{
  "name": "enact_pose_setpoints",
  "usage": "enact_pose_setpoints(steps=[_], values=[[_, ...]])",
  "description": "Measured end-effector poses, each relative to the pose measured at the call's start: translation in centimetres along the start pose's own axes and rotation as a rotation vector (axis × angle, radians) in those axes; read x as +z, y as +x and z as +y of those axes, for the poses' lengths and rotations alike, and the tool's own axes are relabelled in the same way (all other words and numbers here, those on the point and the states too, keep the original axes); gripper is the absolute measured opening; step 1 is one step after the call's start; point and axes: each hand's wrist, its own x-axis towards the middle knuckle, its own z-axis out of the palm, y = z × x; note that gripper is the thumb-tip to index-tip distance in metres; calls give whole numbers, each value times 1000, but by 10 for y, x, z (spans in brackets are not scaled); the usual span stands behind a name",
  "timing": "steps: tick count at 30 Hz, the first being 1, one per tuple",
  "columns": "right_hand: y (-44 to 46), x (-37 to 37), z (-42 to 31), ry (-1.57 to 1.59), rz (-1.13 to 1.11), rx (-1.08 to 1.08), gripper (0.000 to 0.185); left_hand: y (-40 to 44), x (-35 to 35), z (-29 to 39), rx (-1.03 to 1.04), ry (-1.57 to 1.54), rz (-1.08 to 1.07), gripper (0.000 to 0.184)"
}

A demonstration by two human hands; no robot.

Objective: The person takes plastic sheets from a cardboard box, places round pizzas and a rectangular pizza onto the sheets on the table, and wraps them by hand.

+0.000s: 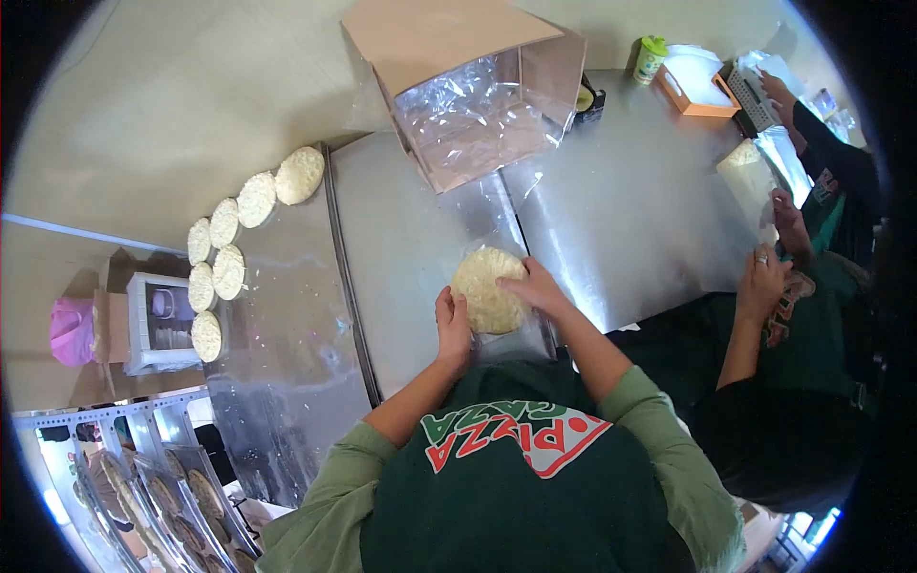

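The pizza (485, 298) is over the metal table (382, 205), between both hands. The right hand (541, 286) pinches its edge, thumb on top (other fingers mostly hidden); the left hand (453, 329) touches the opposite edge, grip unclear.

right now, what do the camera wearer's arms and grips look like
Loose, light green sleeves end partway down, leaving both forearms bare. The left grip and right grip are ungloved hands. No cables or printed markings show on either arm.
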Motion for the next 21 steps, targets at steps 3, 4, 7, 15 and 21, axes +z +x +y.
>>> enact_pose_setpoints(steps=[3, 4, 7, 15, 21], values=[[11, -28, 16, 188, 78, 35, 60, 11, 31, 2, 152, 177, -90, 67], [12, -50, 19, 268, 94, 59, 59, 17, 38, 2, 246, 278, -161, 70], [23, -134, 54, 351, 210, 59, 55, 19, 69, 98, 1026, 1130, 119, 89], [17, -244, 49, -734, 767, 110, 60, 87, 75, 200, 1055, 1234, 21, 66], [24, -208, 44, -721, 452, 241, 53, 35, 59, 216, 670, -63, -186, 44]])
